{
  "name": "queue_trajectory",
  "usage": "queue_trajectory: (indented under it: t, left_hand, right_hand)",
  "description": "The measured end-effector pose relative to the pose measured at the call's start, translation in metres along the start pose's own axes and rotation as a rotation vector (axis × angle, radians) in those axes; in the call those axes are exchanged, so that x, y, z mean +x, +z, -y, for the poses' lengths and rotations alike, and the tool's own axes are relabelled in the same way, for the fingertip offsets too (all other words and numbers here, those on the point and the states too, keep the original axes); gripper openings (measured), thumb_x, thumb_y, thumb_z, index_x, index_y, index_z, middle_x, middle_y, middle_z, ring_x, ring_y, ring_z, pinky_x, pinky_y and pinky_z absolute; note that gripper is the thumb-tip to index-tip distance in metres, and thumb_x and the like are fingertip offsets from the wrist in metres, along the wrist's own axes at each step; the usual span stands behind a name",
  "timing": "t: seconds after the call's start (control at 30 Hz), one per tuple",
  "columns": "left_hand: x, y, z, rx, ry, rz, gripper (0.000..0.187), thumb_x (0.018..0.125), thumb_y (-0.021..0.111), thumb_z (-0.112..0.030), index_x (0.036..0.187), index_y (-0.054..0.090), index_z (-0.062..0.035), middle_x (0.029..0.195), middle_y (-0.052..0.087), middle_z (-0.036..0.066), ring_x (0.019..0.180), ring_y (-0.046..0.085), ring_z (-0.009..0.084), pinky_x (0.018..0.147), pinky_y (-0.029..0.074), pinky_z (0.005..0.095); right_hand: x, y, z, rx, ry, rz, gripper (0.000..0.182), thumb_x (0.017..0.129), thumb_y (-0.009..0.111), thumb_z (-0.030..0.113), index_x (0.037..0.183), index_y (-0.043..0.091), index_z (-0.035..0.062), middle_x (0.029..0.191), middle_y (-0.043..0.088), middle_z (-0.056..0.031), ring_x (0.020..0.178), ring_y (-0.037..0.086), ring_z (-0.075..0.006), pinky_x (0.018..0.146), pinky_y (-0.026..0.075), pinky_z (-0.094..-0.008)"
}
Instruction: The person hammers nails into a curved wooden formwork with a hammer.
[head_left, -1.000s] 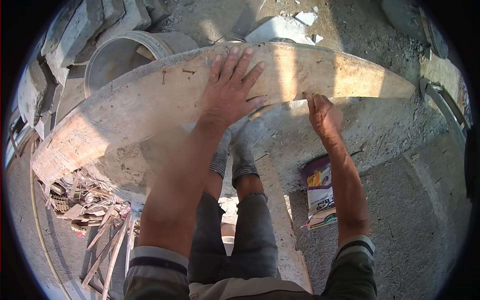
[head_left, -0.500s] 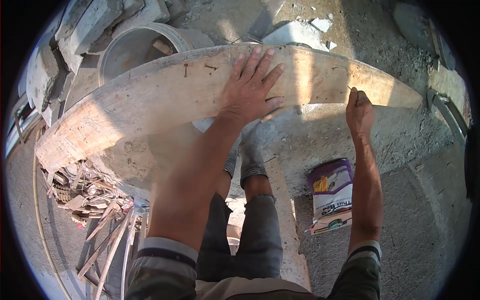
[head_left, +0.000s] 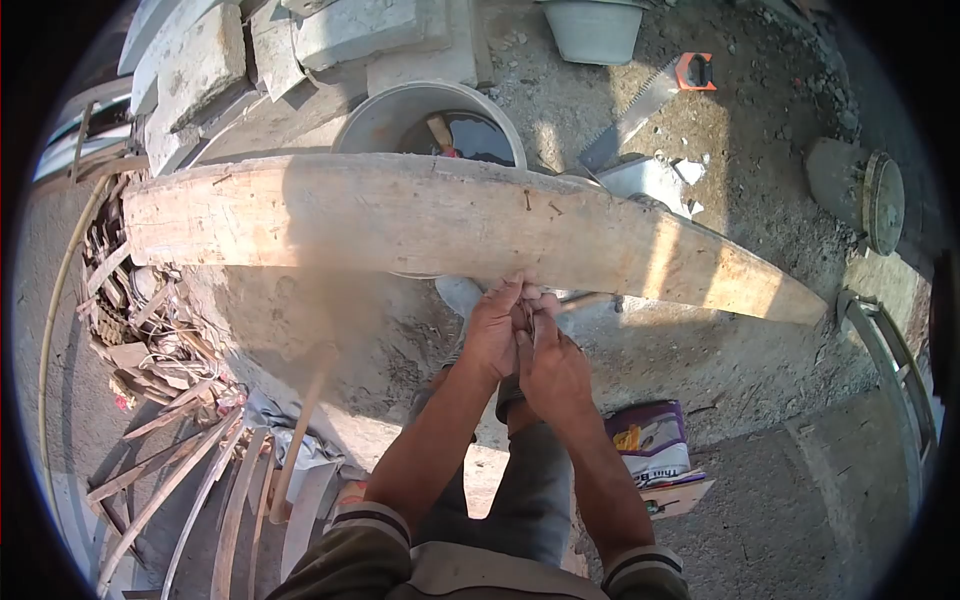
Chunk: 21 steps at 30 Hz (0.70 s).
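Note:
A long wooden board [head_left: 380,215] lies across the view, tapering to a narrow end at the right. Just below its near edge, my left hand [head_left: 494,328] and my right hand [head_left: 552,365] are drawn together, fingertips meeting. Both are closed, and I cannot tell what small thing is between the fingers. On the board's face, to the right above my hands, rest a bent nail [head_left: 528,201] and another nail [head_left: 556,209].
Behind the board stands a round bucket [head_left: 512,135] with a handled tool inside. A handsaw [head_left: 635,112] lies beyond it, near a grey tub [head_left: 595,32]. Concrete slabs [head_left: 205,65] are stacked back left; wood scraps [head_left: 165,370] heap at left. A printed bag [head_left: 655,440] sits at right.
My left hand has lifted off the board and come down toward me. My right hand has moved left from the board's right part to meet it. The view has shifted, showing the whole saw.

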<state>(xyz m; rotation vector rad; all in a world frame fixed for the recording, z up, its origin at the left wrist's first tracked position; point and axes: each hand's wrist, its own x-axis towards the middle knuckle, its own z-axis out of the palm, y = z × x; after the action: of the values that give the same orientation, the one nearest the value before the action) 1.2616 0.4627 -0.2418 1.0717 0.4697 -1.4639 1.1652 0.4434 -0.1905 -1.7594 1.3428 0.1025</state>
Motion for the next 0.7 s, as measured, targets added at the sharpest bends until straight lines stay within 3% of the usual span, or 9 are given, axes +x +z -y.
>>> queue_trajectory:
  t: [0.03, 0.17, 0.27, 0.37, 0.43, 0.47, 0.53, 0.63, 0.7]
  left_hand:
    - [-0.003, -0.006, -0.01, -0.189, -0.061, 0.021, 0.028, 0.096, 0.053, -0.032, 0.101, 0.059, -0.0053, 0.077, 0.058, 0.002, 0.073, 0.062, 0.0182, 0.076, 0.055, 0.0353]
    - [-0.007, -0.008, -0.036, -0.26, -0.045, 0.079, 0.028, 0.095, 0.054, -0.035, 0.096, 0.058, -0.0073, 0.073, 0.054, -0.001, 0.071, 0.06, 0.0171, 0.07, 0.055, 0.034]
    - [-0.005, -0.006, -0.055, -0.302, -0.022, -0.046, 0.027, 0.094, 0.055, -0.035, 0.095, 0.059, -0.008, 0.07, 0.05, -0.003, 0.064, 0.056, 0.0142, 0.063, 0.053, 0.0326]
    - [0.009, -0.034, -0.087, -0.292, -0.011, 0.045, 0.028, 0.094, 0.057, -0.036, 0.096, 0.059, -0.0081, 0.07, 0.048, -0.005, 0.058, 0.049, 0.014, 0.055, 0.048, 0.0313]
    - [0.013, -0.029, -0.111, 0.194, 0.314, -0.058, 0.024, 0.091, 0.061, -0.031, 0.099, 0.06, -0.0083, 0.069, 0.049, -0.004, 0.054, 0.049, 0.0155, 0.05, 0.045, 0.0325]
    - [0.019, -0.021, -0.122, 0.182, 0.317, -0.069, 0.024, 0.091, 0.061, -0.031, 0.099, 0.06, -0.0083, 0.069, 0.049, -0.004, 0.054, 0.049, 0.0155, 0.05, 0.045, 0.0325]
    - [0.028, -0.006, -0.143, 1.594, 1.311, -0.157, 0.032, 0.084, 0.065, -0.034, 0.105, 0.061, -0.0097, 0.072, 0.05, 0.0, 0.059, 0.052, 0.0171, 0.051, 0.046, 0.0322]
    - [0.054, -0.007, -0.141, 1.946, 1.37, -0.021, 0.048, 0.075, 0.068, -0.041, 0.112, 0.061, -0.011, 0.091, 0.054, 0.003, 0.08, 0.055, 0.0191, 0.066, 0.048, 0.0314]
    - [0.064, -0.014, -0.133, 2.009, 1.377, 0.018, 0.056, 0.072, 0.068, -0.046, 0.116, 0.06, -0.0127, 0.099, 0.054, 0.004, 0.088, 0.055, 0.0195, 0.073, 0.048, 0.0325]
  right_hand:
    - [0.0, 0.001, 0.009, 0.049, -0.055, -0.011, 0.027, 0.089, 0.054, 0.014, 0.109, 0.051, -0.0029, 0.09, 0.064, -0.0255, 0.082, 0.063, -0.0431, 0.072, 0.051, -0.05]
    - [0.005, 0.02, 0.032, 0.108, -0.169, -0.136, 0.037, 0.089, 0.055, 0.012, 0.121, 0.046, -0.0042, 0.1, 0.062, -0.0293, 0.088, 0.062, -0.044, 0.075, 0.052, -0.0488]
    - [0.011, 0.011, 0.057, 0.175, -0.117, -0.071, 0.032, 0.09, 0.056, 0.013, 0.117, 0.051, -0.0031, 0.096, 0.064, -0.027, 0.086, 0.064, -0.0426, 0.073, 0.052, -0.0463]
    - [0.026, -0.002, 0.06, 0.239, -0.147, -0.056, 0.026, 0.09, 0.057, 0.014, 0.109, 0.056, -0.0029, 0.087, 0.066, -0.0238, 0.08, 0.065, -0.0401, 0.069, 0.052, -0.0448]
    - [0.054, -0.012, 0.049, 0.105, -0.141, -0.247, 0.026, 0.09, 0.058, 0.022, 0.099, 0.059, -0.0026, 0.085, 0.066, -0.0225, 0.076, 0.065, -0.0397, 0.067, 0.052, -0.0454]
    - [0.073, -0.02, 0.045, -0.04, -0.036, -0.244, 0.028, 0.091, 0.056, 0.024, 0.098, 0.059, -0.0025, 0.084, 0.066, -0.0225, 0.076, 0.065, -0.04, 0.068, 0.052, -0.0457]
    - [0.105, -0.028, 0.037, -0.294, 0.091, -0.2, 0.032, 0.092, 0.052, 0.028, 0.093, 0.06, -0.0032, 0.082, 0.066, -0.0229, 0.075, 0.065, -0.0409, 0.068, 0.052, -0.0464]
    - [0.147, -0.014, 0.003, -0.429, -0.016, -0.028, 0.034, 0.091, 0.049, 0.026, 0.084, 0.061, -0.0048, 0.082, 0.064, -0.0265, 0.077, 0.064, -0.0434, 0.07, 0.052, -0.0481]
    - [0.16, -0.009, -0.014, -0.356, -0.092, -0.063, 0.035, 0.09, 0.049, 0.026, 0.08, 0.061, -0.0051, 0.083, 0.064, -0.0274, 0.078, 0.063, -0.0413, 0.073, 0.05, -0.0452]
